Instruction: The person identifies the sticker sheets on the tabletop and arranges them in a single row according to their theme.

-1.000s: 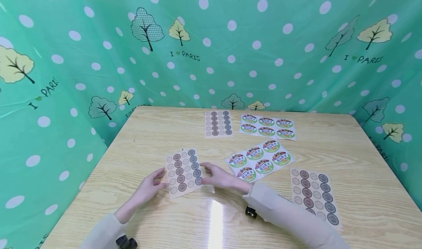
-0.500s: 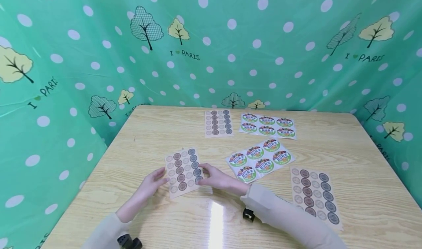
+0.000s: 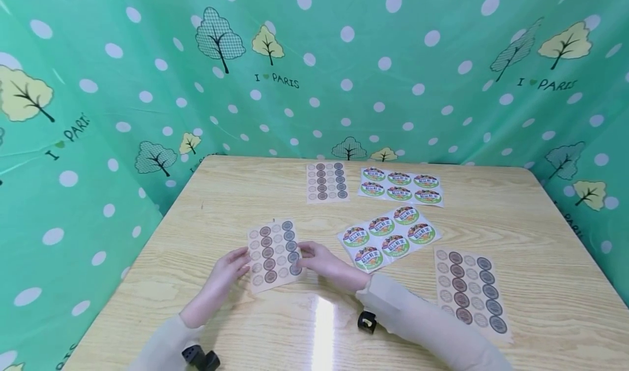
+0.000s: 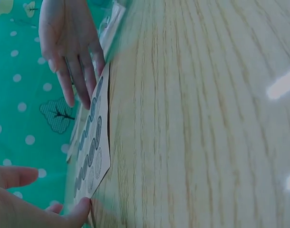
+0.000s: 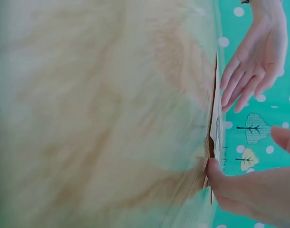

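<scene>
A sheet of round stickers [image 3: 275, 256], in columns of pale, brown and grey-blue circles, lies left of the table's middle, slightly turned. My left hand [image 3: 223, 278] is at its left edge and my right hand [image 3: 326, 262] at its right edge, the two facing each other. Seen from the left wrist, a left fingertip [image 4: 83, 209] touches the near edge of the sheet [image 4: 95, 142], while the right hand [image 4: 71, 42] has straight fingers along the opposite edge. The right wrist view shows a right fingertip [image 5: 214, 171] against the sheet's edge, with a dark gap beneath the paper.
Two sheets of oval fruit-picture labels, one [image 3: 388, 237] beside my right forearm and one [image 3: 400, 186] behind, lie on the wooden table [image 3: 206, 218]. Similar round-sticker sheets lie at the back [image 3: 326, 183] and at the right [image 3: 472, 294]. A green dotted curtain [image 3: 295, 60] surrounds the table.
A pale corner that showed beneath my right hand is now out of sight. Both hands have shifted slightly at the sheet's edges; the other sheets have stayed in place.
</scene>
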A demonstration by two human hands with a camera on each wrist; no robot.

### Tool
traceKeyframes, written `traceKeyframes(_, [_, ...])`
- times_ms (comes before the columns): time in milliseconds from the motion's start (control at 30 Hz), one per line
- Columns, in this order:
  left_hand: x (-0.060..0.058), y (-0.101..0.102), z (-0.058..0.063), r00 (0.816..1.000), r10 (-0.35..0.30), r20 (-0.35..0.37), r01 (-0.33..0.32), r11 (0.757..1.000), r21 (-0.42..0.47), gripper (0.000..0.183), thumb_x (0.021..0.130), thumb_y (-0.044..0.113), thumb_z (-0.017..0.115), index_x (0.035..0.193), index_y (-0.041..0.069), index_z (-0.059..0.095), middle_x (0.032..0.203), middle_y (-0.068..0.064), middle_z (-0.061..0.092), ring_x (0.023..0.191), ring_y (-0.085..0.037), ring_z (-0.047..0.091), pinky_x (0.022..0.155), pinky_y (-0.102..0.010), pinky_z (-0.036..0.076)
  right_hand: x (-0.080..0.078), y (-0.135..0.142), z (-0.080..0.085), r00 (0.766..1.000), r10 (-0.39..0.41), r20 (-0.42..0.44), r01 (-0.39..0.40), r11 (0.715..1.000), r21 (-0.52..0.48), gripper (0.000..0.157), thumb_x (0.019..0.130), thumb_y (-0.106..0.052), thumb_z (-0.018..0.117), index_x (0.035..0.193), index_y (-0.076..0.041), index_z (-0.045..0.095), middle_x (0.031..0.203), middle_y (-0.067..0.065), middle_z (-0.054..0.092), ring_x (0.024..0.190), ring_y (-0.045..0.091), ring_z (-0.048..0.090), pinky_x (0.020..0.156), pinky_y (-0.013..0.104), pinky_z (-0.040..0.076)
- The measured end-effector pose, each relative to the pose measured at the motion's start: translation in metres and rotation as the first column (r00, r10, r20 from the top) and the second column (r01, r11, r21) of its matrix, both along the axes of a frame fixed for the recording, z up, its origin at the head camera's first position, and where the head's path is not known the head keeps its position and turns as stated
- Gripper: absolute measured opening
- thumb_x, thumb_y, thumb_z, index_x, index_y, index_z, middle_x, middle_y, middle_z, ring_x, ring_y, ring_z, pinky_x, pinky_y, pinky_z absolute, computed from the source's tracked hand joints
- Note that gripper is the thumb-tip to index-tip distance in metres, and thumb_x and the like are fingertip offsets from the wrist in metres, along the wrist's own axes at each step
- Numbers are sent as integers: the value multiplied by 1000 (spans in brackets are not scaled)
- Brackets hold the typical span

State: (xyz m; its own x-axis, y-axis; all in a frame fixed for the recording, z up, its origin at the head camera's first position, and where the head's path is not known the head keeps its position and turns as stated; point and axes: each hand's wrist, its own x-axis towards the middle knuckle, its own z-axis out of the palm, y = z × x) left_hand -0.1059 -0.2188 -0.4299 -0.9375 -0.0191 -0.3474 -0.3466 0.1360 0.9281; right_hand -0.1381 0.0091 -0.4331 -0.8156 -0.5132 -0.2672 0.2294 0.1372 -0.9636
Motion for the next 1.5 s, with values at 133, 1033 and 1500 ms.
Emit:
traceKeyframes(133, [-2, -1, -1, 999, 49, 15, -50, 996, 68, 49, 92, 6, 38, 133, -12, 20, 139, -26, 19, 125, -35, 28, 100, -35, 33, -2, -1, 0, 995, -82, 52, 85, 995, -46, 58, 78, -2, 54, 130, 9, 31, 128, 23, 42, 112, 32, 47, 95, 37, 40])
traceKeyframes(1033, [-9, -7, -8, 988, 156, -10, -156, 987, -46, 45, 83, -7, 47, 126, -12, 36, 118, -27, 47, 80, -4, 56, 71, -15, 48, -14, -22, -2, 939, -271, 210, 286, 957, -42, 48, 77, 14, 49, 124, 7, 42, 96, 22, 61, 81, 29, 63, 68, 33, 53])
traceKeyframes(1500, [-24, -25, -6, 980, 197, -33, -199, 979, -53, 43, 82, -7, 47, 124, -15, 37, 87, -1, 59, 68, 1, 54, 64, -14, 48, -19, -43, -3, 933, -306, 188, 320, 946, -47, 48, 75, 14, 51, 122, 6, 46, 90, 21, 63, 70, 23, 62, 66, 32, 54])
